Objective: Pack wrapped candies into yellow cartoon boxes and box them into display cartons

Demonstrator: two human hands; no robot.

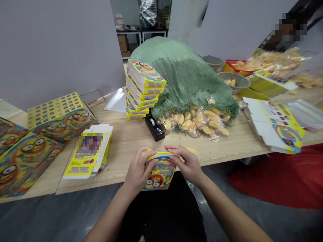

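Observation:
My left hand (140, 169) and my right hand (186, 163) grip a yellow printed cardboard carton (161, 174) from both sides, just off the near edge of the wooden table (214, 148). A cartoon face with glasses shows on its front. Part of a small yellow item (191, 151) peeks out beside my right hand. Ahead of my hands lie many wrapped yellow snacks (194, 122), spilling from a green mesh sack (186, 74). A black tape dispenser (154, 127) stands beside them, below a tall stack of finished cartons (143, 89).
A folded carton (88, 154) lies left of my hands, near printed flat sheets (25, 158) and a stack of flat cartons (60, 117). An opened flat carton (277, 124) lies right. Grey baskets (233, 80) and bagged snacks (270, 62) sit behind. A person (290, 30) stands far right.

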